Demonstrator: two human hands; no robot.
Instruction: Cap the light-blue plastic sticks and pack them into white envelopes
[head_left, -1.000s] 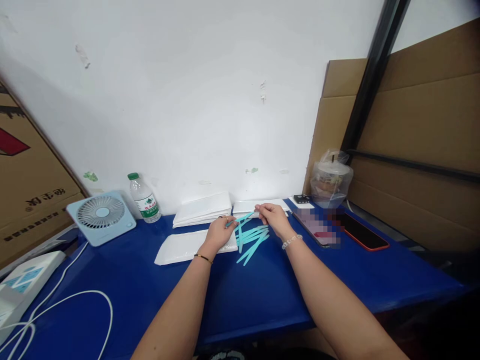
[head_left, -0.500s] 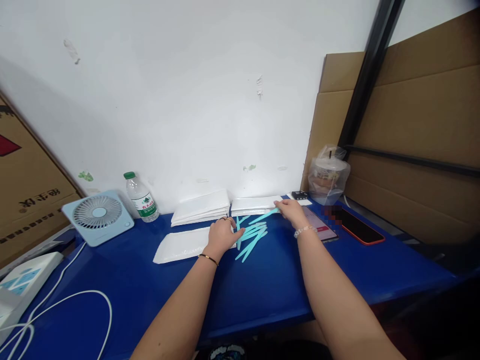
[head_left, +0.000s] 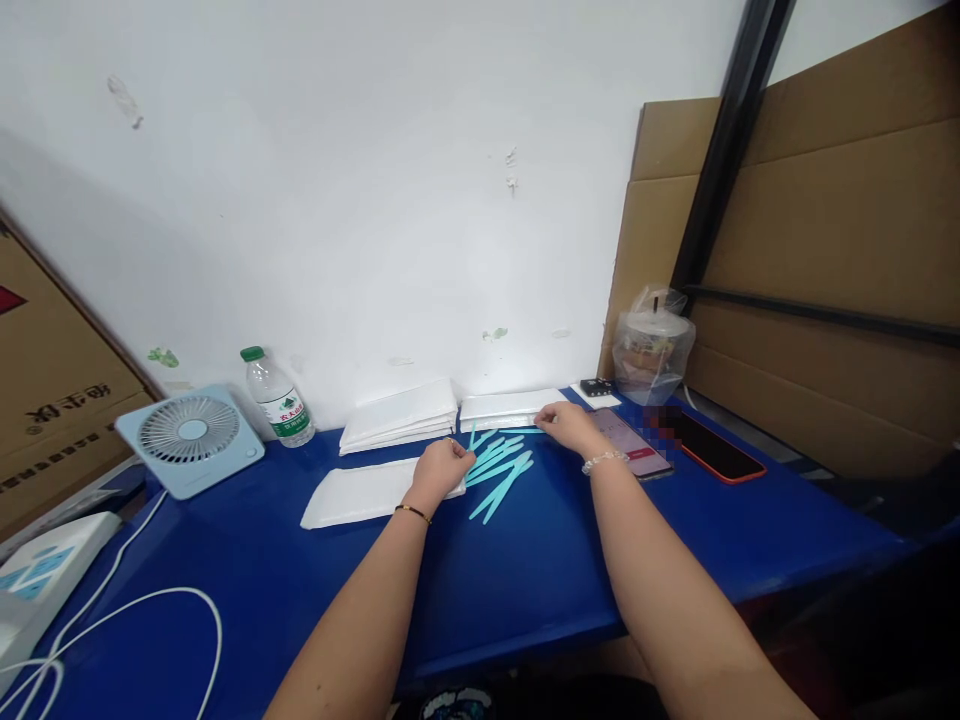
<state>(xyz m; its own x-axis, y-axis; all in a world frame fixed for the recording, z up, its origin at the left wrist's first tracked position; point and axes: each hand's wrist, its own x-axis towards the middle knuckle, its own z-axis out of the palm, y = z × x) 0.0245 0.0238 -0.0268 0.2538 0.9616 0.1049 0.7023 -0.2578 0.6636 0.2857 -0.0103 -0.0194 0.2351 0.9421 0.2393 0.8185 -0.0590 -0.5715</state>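
Several slim teal sticks (head_left: 498, 474) lie in a loose, crossing heap on the blue tabletop. My left hand (head_left: 444, 470) is closed at the heap's left side, its thumb and fingers pinched around a teal stick (head_left: 472, 436) whose upper end shows above them. To the right, my right hand (head_left: 568, 426) pinches the end of another teal stick (head_left: 519, 431), which lies nearly level behind the heap. A white padded envelope (head_left: 356, 493) lies flat, partly under my left hand. Behind the hands are two stacks of white envelopes, a left stack (head_left: 401, 412) and a right stack (head_left: 502, 405).
A blue fan (head_left: 191, 440) and a water bottle (head_left: 279, 400) stand left. White cables (head_left: 180, 590) curl near a power strip (head_left: 52, 560). Two phones, one grey (head_left: 634, 445) and one orange-edged (head_left: 716, 447), lie right, below a bagged cup (head_left: 652, 350). A wall closes the back.
My right hand has moved slightly left and lowered its stick from a slant to nearly level. My left hand's fingers have drawn together in a pinch at the heap's edge.
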